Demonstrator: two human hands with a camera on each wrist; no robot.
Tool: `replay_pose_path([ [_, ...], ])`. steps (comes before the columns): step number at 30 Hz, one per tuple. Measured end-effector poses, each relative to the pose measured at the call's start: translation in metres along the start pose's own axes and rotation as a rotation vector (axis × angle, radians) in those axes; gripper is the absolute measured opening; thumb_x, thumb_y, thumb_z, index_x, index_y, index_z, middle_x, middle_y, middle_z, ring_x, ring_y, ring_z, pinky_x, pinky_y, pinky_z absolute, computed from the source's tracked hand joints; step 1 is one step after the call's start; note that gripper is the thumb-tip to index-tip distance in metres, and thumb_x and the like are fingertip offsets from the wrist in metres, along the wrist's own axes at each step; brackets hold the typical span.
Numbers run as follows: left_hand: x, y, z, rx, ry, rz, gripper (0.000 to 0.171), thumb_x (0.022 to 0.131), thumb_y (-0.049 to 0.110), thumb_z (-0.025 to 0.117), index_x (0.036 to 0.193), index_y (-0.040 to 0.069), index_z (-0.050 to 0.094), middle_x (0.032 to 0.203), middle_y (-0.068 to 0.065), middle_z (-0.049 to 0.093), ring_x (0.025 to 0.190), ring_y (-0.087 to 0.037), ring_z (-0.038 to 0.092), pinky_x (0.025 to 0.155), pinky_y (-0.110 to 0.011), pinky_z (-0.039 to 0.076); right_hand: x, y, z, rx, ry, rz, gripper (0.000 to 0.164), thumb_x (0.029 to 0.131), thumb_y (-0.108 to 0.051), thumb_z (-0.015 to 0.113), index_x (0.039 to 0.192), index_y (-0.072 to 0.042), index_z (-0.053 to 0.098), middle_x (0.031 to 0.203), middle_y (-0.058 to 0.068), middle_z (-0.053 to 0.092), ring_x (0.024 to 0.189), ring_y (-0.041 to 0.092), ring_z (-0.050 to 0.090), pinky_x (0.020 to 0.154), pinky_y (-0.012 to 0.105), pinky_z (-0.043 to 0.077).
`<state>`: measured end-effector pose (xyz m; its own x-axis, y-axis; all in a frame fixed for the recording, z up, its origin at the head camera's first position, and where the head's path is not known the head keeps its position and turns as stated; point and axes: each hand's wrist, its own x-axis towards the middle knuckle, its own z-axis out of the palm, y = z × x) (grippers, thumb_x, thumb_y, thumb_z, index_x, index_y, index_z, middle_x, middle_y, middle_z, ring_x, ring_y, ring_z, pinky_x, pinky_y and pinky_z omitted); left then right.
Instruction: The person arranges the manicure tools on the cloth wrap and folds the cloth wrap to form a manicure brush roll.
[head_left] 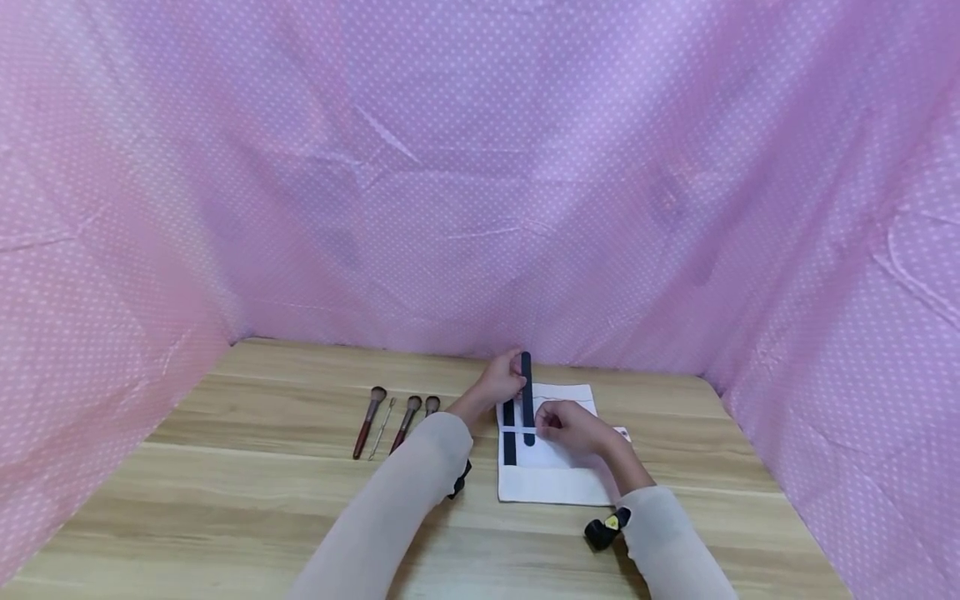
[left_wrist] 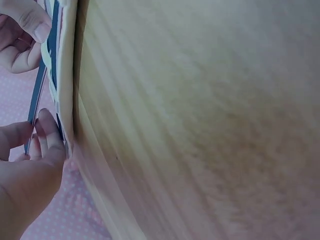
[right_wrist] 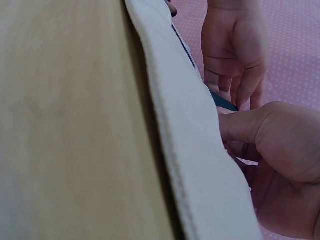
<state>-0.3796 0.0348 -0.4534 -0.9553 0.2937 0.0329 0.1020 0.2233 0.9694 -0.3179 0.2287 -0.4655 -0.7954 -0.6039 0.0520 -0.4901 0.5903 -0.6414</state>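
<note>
My left hand (head_left: 501, 381) pinches a black nail file (head_left: 527, 392) with rounded ends near its upper end. The lower part of the file passes beneath a white elastic band (head_left: 517, 430) on an open white fabric case (head_left: 555, 486). My right hand (head_left: 573, 427) pinches the band just right of the file, its fingertips partly hidden. A second black nail file (head_left: 510, 450) lies under the same band, left of the first. In the left wrist view the held file (left_wrist: 36, 95) stands slightly off the case, between thumb and fingers.
Left of the case lie three makeup brushes, one of them a large brush (head_left: 365, 429), and a thin metal tool (head_left: 382, 427). My left sleeve partly covers them. A small white tag (head_left: 622, 433) sticks out at the case's right edge. Pink dotted cloth (head_left: 480, 208) encloses the wooden table (head_left: 225, 500).
</note>
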Motion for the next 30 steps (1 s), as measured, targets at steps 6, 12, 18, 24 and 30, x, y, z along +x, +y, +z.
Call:
replay_pose_path([
  [6, 0.002, -0.001, -0.005, 0.090, -0.050, 0.020, 0.066, 0.091, -0.013, 0.062, 0.153, -0.001, 0.040, 0.101, -0.016, 0.064, 0.069, -0.018, 0.064, 0.065, -0.026, 0.057, 0.001, -0.002, -0.002, -0.007, -0.004, 0.026, 0.017, 0.098, 0.001, 0.062, 0.090, -0.014, 0.065, 0.080, -0.006, 0.060, 0.074, 0.009, 0.055, 0.068, 0.024, 0.048],
  [12, 0.001, -0.001, -0.009, 0.117, -0.087, 0.012, 0.068, 0.088, -0.015, 0.064, 0.151, -0.002, 0.041, 0.093, -0.016, 0.064, 0.069, -0.018, 0.063, 0.066, -0.026, 0.057, 0.001, -0.005, -0.002, -0.017, -0.005, 0.010, 0.017, 0.097, 0.003, 0.062, 0.089, -0.012, 0.065, 0.081, -0.006, 0.060, 0.074, 0.008, 0.054, 0.068, 0.024, 0.048],
  [18, -0.002, -0.003, -0.011, 0.148, -0.124, -0.016, 0.071, 0.091, -0.010, 0.066, 0.155, -0.001, 0.036, 0.091, -0.010, 0.064, 0.073, -0.017, 0.064, 0.069, -0.026, 0.055, 0.001, -0.005, -0.001, -0.032, -0.012, 0.018, 0.016, 0.096, 0.002, 0.063, 0.090, -0.012, 0.065, 0.081, -0.007, 0.060, 0.075, 0.008, 0.055, 0.069, 0.024, 0.048],
  [24, 0.000, -0.008, -0.015, 0.160, -0.139, -0.021, 0.069, 0.091, -0.007, 0.069, 0.152, -0.001, 0.039, 0.098, -0.009, 0.063, 0.080, -0.017, 0.066, 0.075, -0.028, 0.055, 0.001, -0.005, -0.001, -0.021, -0.021, 0.015, 0.017, 0.095, 0.004, 0.063, 0.090, -0.012, 0.066, 0.082, -0.006, 0.061, 0.076, 0.008, 0.056, 0.070, 0.024, 0.050],
  [30, 0.000, -0.007, -0.017, 0.184, -0.152, -0.013, 0.068, 0.091, -0.003, 0.071, 0.152, 0.001, 0.041, 0.105, -0.009, 0.064, 0.087, -0.020, 0.065, 0.079, -0.031, 0.055, 0.002, -0.006, 0.000, -0.008, -0.006, 0.024, 0.016, 0.095, 0.002, 0.063, 0.090, -0.013, 0.066, 0.082, -0.007, 0.061, 0.077, 0.009, 0.056, 0.071, 0.024, 0.049],
])
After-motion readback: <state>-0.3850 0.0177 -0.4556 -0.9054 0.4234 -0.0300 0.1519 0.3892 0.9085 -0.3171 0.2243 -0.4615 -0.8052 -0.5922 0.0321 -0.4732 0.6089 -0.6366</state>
